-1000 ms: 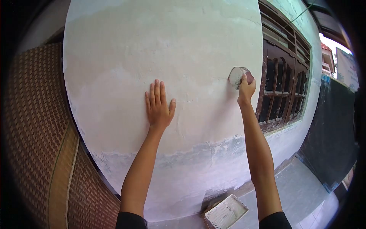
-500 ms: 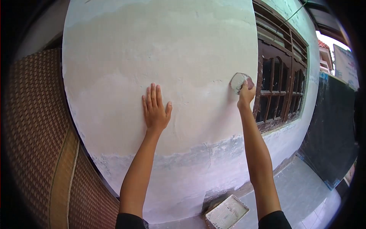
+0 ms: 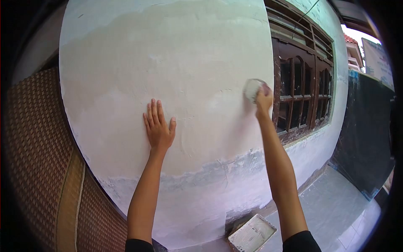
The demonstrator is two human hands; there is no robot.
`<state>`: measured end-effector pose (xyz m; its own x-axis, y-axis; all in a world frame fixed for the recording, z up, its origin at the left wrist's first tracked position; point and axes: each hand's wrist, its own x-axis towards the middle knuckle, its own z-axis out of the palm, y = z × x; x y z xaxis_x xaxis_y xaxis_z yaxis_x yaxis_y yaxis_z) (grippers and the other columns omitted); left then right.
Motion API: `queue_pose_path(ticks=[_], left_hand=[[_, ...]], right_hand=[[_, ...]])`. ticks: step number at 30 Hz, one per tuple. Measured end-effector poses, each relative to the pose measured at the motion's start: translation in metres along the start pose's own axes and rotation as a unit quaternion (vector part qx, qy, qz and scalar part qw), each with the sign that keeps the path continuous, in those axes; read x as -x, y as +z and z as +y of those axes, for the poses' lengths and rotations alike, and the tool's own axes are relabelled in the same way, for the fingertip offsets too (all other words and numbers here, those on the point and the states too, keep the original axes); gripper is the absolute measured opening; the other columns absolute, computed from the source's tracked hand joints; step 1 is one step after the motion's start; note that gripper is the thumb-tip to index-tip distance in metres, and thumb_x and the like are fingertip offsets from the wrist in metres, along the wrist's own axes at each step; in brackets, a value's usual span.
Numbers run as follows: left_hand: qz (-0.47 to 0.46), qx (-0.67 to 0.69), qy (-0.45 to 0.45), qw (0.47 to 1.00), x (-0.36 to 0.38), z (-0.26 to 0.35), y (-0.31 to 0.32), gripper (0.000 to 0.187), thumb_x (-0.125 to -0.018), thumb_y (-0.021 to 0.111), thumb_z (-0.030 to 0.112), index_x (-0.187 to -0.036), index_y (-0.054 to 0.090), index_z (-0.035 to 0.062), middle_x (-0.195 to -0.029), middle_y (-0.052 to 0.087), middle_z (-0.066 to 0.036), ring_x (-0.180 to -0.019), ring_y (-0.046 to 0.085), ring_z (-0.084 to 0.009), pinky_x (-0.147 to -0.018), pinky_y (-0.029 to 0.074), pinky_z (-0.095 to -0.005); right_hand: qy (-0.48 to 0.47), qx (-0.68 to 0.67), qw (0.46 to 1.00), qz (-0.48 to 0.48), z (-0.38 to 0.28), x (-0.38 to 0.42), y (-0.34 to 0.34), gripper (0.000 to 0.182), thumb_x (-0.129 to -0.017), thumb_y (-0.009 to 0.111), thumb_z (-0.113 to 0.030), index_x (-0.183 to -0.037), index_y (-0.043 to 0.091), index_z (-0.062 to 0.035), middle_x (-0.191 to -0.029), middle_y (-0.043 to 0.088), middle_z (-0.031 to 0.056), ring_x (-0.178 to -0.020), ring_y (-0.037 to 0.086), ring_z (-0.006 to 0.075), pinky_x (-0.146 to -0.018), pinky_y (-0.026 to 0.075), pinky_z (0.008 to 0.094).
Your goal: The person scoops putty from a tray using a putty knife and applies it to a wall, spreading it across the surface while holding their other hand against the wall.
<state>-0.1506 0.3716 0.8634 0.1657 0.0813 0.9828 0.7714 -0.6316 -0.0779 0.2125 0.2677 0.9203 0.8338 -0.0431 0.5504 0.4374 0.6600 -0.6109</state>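
Note:
My left hand (image 3: pixel 160 132) lies flat against the pale, patchy plastered wall (image 3: pixel 176 59), fingers spread and pointing up. To its right, beside the window frame, my right hand (image 3: pixel 263 102) grips a flat, rounded whitish pad (image 3: pixel 252 89) with a reddish-brown part near the fingers. The pad is at the wall surface and slightly blurred. My fingers and thumb wrap its right side and hide part of it. Fine cracks and ridges show in the plaster between the two hands.
A brown wooden window (image 3: pixel 300 80) with dark panes is right of my right hand. Below stands a whitish paint tray (image 3: pixel 253 233) on the grey floor (image 3: pixel 312 210). Woven brown panels (image 3: pixel 35 147) line the left side; a dark board (image 3: pixel 363 134) leans at far right.
The view has shifted, so the wall, window and both hands appear farther left. My left hand stays flat on the wall. The pad in my right hand looks more blurred.

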Motion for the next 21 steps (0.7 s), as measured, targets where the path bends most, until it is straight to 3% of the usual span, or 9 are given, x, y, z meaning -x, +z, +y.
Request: queue_pose_path(ticks=[1, 3, 5, 8, 10, 14, 17, 19, 21], left_hand=[[-0.001, -0.003, -0.002, 1.000, 0.001, 0.000, 0.000, 0.077, -0.095, 0.055, 0.032, -0.156, 0.019, 0.0029, -0.162, 0.018, -0.017, -0.151, 0.015, -0.0323, -0.121, 0.013, -0.0520], [0.007, -0.004, -0.002, 1.000, 0.000, 0.003, 0.001, 0.077, -0.095, 0.055, 0.031, -0.156, 0.019, 0.0026, -0.162, 0.017, -0.017, -0.151, 0.015, -0.0325, -0.122, 0.012, -0.0518], [0.001, -0.009, -0.012, 1.000, 0.001, 0.005, 0.001, 0.077, -0.094, 0.055, 0.031, -0.156, 0.019, 0.0027, -0.162, 0.017, -0.017, -0.151, 0.015, -0.0327, -0.122, 0.012, -0.0518], [-0.004, -0.010, -0.017, 1.000, 0.000, 0.006, 0.000, 0.077, -0.094, 0.055, 0.031, -0.156, 0.018, 0.0029, -0.162, 0.017, -0.017, -0.151, 0.014, -0.0329, -0.122, 0.012, -0.0518], [-0.002, -0.009, -0.015, 1.000, 0.000, 0.005, 0.000, 0.077, -0.094, 0.056, 0.031, -0.156, 0.018, 0.0031, -0.162, 0.017, -0.017, -0.151, 0.014, -0.0330, -0.122, 0.011, -0.0518], [-0.006, -0.022, -0.010, 1.000, 0.000, 0.002, 0.000, 0.077, -0.095, 0.054, 0.032, -0.156, 0.018, 0.0036, -0.162, 0.017, -0.016, -0.151, 0.014, -0.0320, -0.122, 0.011, -0.0517], [-0.008, -0.024, -0.014, 1.000, 0.001, 0.003, -0.001, 0.075, -0.096, 0.053, 0.034, -0.156, 0.019, 0.0035, -0.162, 0.018, -0.016, -0.151, 0.014, -0.0314, -0.122, 0.011, -0.0521], [-0.008, -0.023, -0.017, 1.000, 0.001, 0.005, 0.001, 0.075, -0.096, 0.053, 0.034, -0.156, 0.019, 0.0034, -0.162, 0.018, -0.016, -0.151, 0.014, -0.0315, -0.122, 0.011, -0.0524], [-0.004, -0.029, -0.022, 0.999, 0.000, 0.007, 0.003, 0.076, -0.096, 0.053, 0.033, -0.156, 0.018, 0.0029, -0.163, 0.017, -0.016, -0.151, 0.013, -0.0319, -0.121, 0.010, -0.0533]], right_hand=[[0.048, 0.006, 0.998, 0.035, -0.004, -0.004, -0.016, 0.034, -0.097, 0.061, -0.018, -0.126, 0.058, -0.0013, -0.116, 0.065, 0.0118, -0.095, 0.065, 0.0187, -0.075, 0.057, 0.0311], [0.068, -0.026, 0.995, 0.071, -0.004, -0.002, -0.021, 0.029, -0.096, 0.062, -0.019, -0.116, 0.060, 0.0014, -0.112, 0.065, 0.0113, -0.095, 0.065, 0.0203, -0.084, 0.053, 0.0332], [-0.050, -0.032, 0.998, -0.035, 0.021, 0.004, -0.003, 0.026, -0.097, 0.062, -0.022, -0.114, 0.061, -0.0021, -0.098, 0.065, 0.0049, -0.079, 0.062, 0.0151, -0.067, 0.053, 0.0304], [-0.099, 0.024, 0.973, -0.208, -0.041, 0.080, 0.037, 0.024, -0.094, 0.063, -0.021, -0.107, 0.062, -0.0005, -0.092, 0.065, 0.0168, -0.086, 0.062, 0.0234, -0.075, 0.049, 0.0370], [-0.205, 0.085, 0.945, -0.242, -0.042, 0.102, 0.059, 0.024, -0.091, 0.063, -0.019, -0.103, 0.061, 0.0009, -0.090, 0.064, 0.0227, -0.083, 0.061, 0.0365, -0.076, 0.047, 0.0450], [-0.167, 0.068, 0.970, -0.161, -0.030, 0.059, 0.041, 0.022, -0.092, 0.062, -0.019, -0.102, 0.062, 0.0012, -0.093, 0.065, 0.0231, -0.089, 0.063, 0.0364, -0.079, 0.049, 0.0435], [-0.013, 0.026, 0.999, -0.026, 0.013, -0.004, 0.000, 0.026, -0.095, 0.061, -0.018, -0.112, 0.061, 0.0007, -0.107, 0.067, 0.0166, -0.099, 0.065, 0.0265, -0.085, 0.050, 0.0386], [0.065, -0.006, 0.996, 0.056, -0.006, -0.009, -0.022, 0.028, -0.096, 0.060, -0.018, -0.117, 0.060, 0.0004, -0.109, 0.066, 0.0125, -0.096, 0.064, 0.0225, -0.082, 0.051, 0.0366], [0.005, -0.002, 1.000, -0.002, -0.007, 0.001, -0.013, 0.026, -0.096, 0.060, -0.019, -0.115, 0.061, -0.0002, -0.107, 0.066, 0.0117, -0.093, 0.064, 0.0218, -0.081, 0.051, 0.0355]])
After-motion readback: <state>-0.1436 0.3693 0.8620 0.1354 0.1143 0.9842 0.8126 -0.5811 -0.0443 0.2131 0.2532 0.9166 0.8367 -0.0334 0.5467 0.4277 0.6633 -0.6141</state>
